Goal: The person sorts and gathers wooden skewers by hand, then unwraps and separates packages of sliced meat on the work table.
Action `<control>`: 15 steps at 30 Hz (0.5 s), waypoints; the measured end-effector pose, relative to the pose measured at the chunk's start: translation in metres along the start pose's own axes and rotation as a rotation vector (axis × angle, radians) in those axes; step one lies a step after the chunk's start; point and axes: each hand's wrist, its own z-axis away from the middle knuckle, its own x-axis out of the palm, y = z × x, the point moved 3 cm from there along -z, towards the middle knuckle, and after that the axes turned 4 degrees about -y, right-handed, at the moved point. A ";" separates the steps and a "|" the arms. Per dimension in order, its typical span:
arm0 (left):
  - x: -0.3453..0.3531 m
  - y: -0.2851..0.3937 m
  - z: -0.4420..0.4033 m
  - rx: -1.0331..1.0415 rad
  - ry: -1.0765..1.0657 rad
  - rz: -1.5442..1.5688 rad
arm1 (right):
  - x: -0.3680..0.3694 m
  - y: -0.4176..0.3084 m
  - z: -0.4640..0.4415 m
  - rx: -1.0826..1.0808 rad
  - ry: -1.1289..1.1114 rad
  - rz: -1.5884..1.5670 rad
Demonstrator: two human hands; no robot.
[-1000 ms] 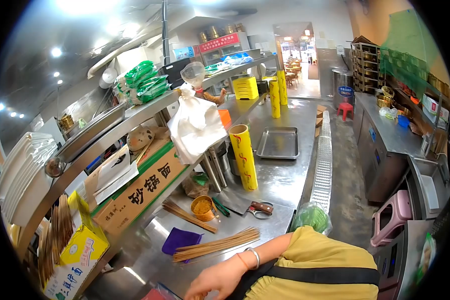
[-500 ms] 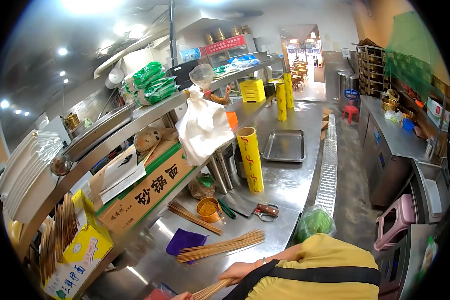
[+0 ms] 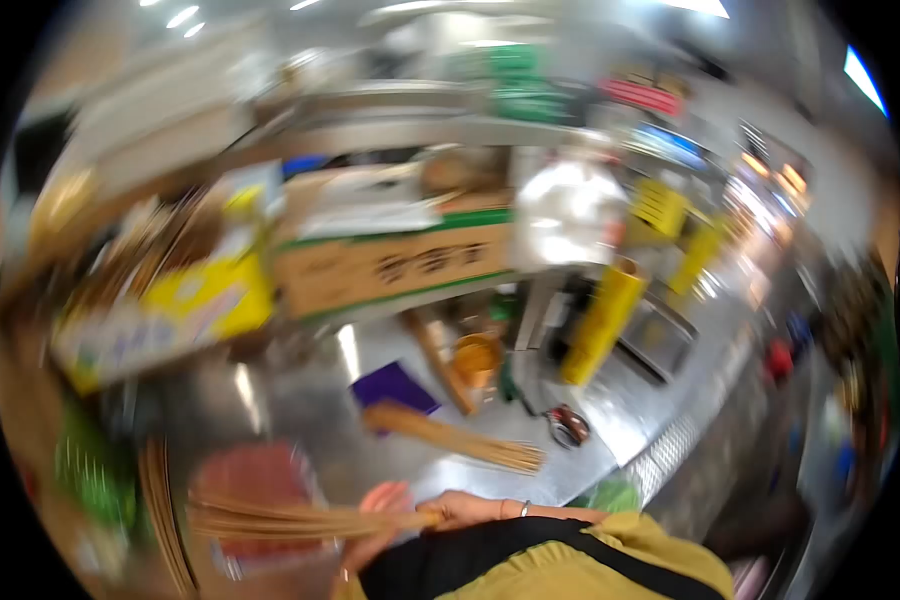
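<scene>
The view is blurred by motion. A bundle of thin wooden sticks [image 3: 270,521] lies across my left hand [image 3: 368,545], whose fingers show above and below the sticks. My right hand [image 3: 460,509], with a silver bracelet at its wrist, is closed round their right end. Under the bundle's left part is something red in clear plastic [image 3: 255,470]. Beyond my hands, a second stick bundle [image 3: 470,438] lies partly on a purple cloth [image 3: 398,388]. More sticks [image 3: 438,362] lie beside an orange-brown container [image 3: 477,358]. Scissors [image 3: 568,426] are to the right.
A cardboard box [image 3: 395,262] stands under the shelf, with a yellow-and-white box [image 3: 170,320] at its left. A yellow roll [image 3: 605,322] stands near a metal tray [image 3: 658,338]. Another group of sticks [image 3: 166,515] and a green bag [image 3: 95,470] are at lower left.
The view has swung left, bringing the red item and green bag in. The sticks partly seen at the bottom edge now show across both hands, and my left hand is more visible.
</scene>
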 end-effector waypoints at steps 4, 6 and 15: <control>0.008 0.031 0.010 0.262 0.472 -0.097 | 0.011 -0.025 -0.030 0.018 -0.156 0.157; -0.002 0.054 0.031 0.312 0.721 -0.038 | 0.020 -0.015 -0.031 -0.018 -0.147 -0.005; -0.097 0.101 0.141 0.172 1.308 -0.268 | 0.007 0.035 -0.002 0.405 -0.054 -0.157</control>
